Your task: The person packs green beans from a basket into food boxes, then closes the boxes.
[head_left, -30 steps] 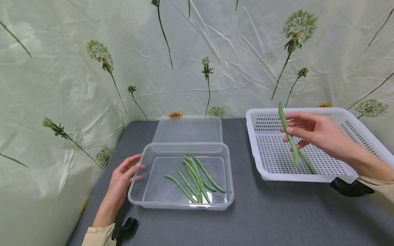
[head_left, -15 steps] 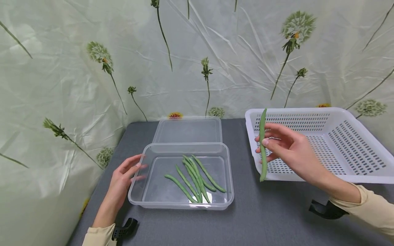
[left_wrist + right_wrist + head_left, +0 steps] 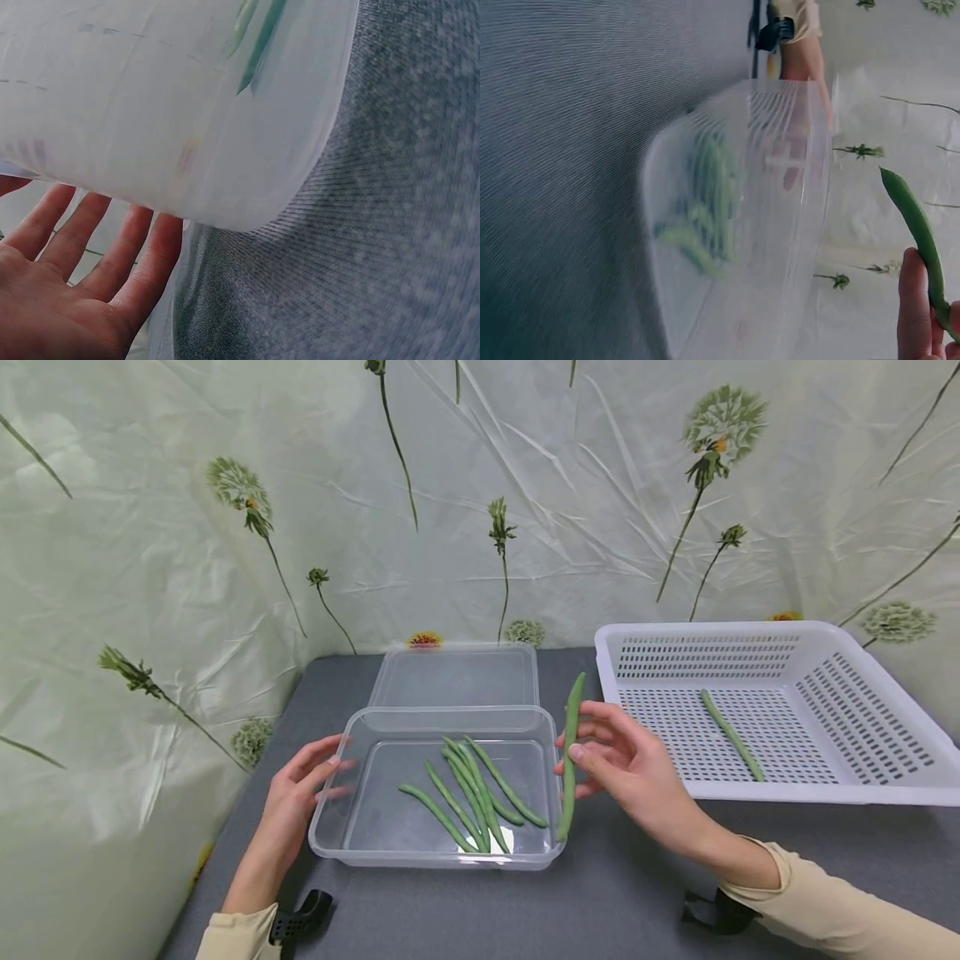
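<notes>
In the head view a clear plastic container (image 3: 442, 860) stands on the table with several green beans (image 3: 468, 793) lying in it. My left hand (image 3: 292, 802) rests at its left side, the nearly straight fingers (image 3: 154, 255) touching the outer wall in the left wrist view. Between thumb and fingertips my right hand (image 3: 630, 768) pinches one green bean (image 3: 572, 752), held upright at the container's right rim. That bean (image 3: 915, 217) also shows in the right wrist view, beyond the clear wall. One more green bean (image 3: 731, 735) lies in the white perforated basket (image 3: 810, 792).
Behind the container a clear flat lid (image 3: 457, 677) lies on the grey cloth-covered table (image 3: 600, 893). The basket stands at the right, near the back edge. A flower-printed sheet (image 3: 442, 527) hangs behind the table.
My right hand has carried the pinched green bean left from over the basket to the container's right rim, baring the bean left in the basket. My left hand has stayed in place.
</notes>
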Available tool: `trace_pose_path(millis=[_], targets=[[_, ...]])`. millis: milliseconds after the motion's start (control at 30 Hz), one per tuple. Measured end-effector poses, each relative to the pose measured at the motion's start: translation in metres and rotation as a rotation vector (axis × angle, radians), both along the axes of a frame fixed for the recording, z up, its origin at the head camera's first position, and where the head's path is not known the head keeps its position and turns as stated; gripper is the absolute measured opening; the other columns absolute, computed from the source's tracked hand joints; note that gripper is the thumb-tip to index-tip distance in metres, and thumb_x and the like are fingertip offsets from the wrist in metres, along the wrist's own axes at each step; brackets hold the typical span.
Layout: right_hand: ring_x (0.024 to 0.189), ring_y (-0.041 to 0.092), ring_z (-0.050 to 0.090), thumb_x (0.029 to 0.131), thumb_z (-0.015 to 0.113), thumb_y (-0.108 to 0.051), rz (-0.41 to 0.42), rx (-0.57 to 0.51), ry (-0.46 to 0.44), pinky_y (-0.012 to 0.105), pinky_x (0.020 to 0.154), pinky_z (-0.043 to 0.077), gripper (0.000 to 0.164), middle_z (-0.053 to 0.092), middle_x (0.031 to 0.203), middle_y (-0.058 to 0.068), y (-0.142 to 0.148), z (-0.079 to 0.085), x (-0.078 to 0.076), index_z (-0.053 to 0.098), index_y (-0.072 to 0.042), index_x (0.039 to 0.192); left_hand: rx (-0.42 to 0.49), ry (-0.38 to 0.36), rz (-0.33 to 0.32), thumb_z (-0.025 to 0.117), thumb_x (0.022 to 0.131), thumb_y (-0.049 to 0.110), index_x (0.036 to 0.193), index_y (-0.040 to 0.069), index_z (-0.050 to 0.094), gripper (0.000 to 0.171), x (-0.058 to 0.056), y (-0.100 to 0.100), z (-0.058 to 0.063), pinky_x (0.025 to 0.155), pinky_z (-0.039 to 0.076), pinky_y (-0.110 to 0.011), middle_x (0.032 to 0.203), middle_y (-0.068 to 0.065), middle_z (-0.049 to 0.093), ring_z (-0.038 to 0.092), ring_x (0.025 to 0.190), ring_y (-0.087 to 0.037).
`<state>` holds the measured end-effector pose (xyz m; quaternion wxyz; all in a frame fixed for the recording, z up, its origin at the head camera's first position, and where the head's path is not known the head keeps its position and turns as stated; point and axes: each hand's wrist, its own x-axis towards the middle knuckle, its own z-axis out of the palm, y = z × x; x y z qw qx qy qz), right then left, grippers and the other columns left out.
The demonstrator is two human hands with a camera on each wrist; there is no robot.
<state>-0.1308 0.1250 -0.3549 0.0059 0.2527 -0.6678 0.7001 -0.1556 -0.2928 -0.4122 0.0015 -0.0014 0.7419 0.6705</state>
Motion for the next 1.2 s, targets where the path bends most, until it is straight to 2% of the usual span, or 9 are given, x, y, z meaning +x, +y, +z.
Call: trace_pose_path(millis=[367, 467, 667, 833, 933, 1200], targets=[[0.087, 0.032, 0.071, 0.095, 0.064, -0.003, 0.031, -0.021, -0.130, 0.048, 0.061, 0.058, 0.041, 0.064, 0.109, 0.023, -0.040, -0.021, -0.023, 0.052, -0.001, 0.134, -0.024, -0.018, 0.005, 0.057, 0.102, 0.032, 0.143, 0.008, 0.048, 0.049, -0.001, -0.004, -0.005, 0.082, 0.056, -0.035, 0.136, -0.002, 0.055, 0.061, 0.113, -0.016], [0.087, 0.033, 0.070, 0.094, 0.066, -0.005, 0.017, 0.039, -0.137, 0.046, 0.060, 0.059, 0.041, 0.062, 0.110, 0.023, -0.048, -0.023, -0.031, 0.054, -0.004, 0.134, -0.023, -0.015, 0.004, 0.057, 0.102, 0.032, 0.143, 0.009, 0.048, 0.048, -0.002, -0.004, -0.005, 0.082, 0.056, -0.035, 0.136, -0.003, 0.055, 0.061, 0.112, -0.015], [0.084, 0.034, 0.066, 0.093, 0.068, -0.009, 0.034, 0.259, -0.128, 0.045, 0.057, 0.058, 0.038, 0.063, 0.105, 0.013, -0.065, -0.021, -0.040, 0.058, -0.009, 0.130, -0.011, -0.015, -0.001, 0.056, 0.102, 0.031, 0.143, 0.007, 0.047, 0.048, 0.000, -0.004, -0.003, 0.083, 0.056, -0.035, 0.136, -0.004, 0.055, 0.061, 0.112, -0.015], [0.075, 0.022, 0.065, 0.093, 0.069, -0.011, 0.062, 0.401, -0.104, 0.045, 0.056, 0.057, 0.032, 0.062, 0.100, 0.007, -0.073, -0.019, -0.045, 0.062, -0.013, 0.124, -0.008, -0.007, -0.003, 0.057, 0.102, 0.030, 0.143, 0.007, 0.048, 0.048, -0.001, -0.003, -0.002, 0.082, 0.056, -0.035, 0.138, -0.008, 0.054, 0.061, 0.112, -0.016], [0.070, 0.019, 0.064, 0.092, 0.071, -0.012, 0.047, 0.440, -0.101, 0.044, 0.055, 0.057, 0.030, 0.062, 0.098, 0.006, -0.075, -0.021, -0.048, 0.064, -0.015, 0.121, -0.010, -0.006, -0.003, 0.057, 0.102, 0.030, 0.142, 0.007, 0.048, 0.048, -0.002, -0.003, -0.001, 0.082, 0.056, -0.035, 0.138, -0.008, 0.054, 0.061, 0.112, -0.016], [0.062, 0.023, 0.063, 0.091, 0.072, -0.012, 0.012, 0.470, -0.074, 0.042, 0.051, 0.056, 0.029, 0.062, 0.093, 0.004, -0.076, -0.023, -0.050, 0.065, -0.014, 0.119, 0.013, 0.012, -0.014, 0.056, 0.102, 0.026, 0.143, 0.005, 0.047, 0.046, -0.001, -0.004, -0.002, 0.082, 0.056, -0.035, 0.137, -0.005, 0.055, 0.061, 0.112, -0.016]])
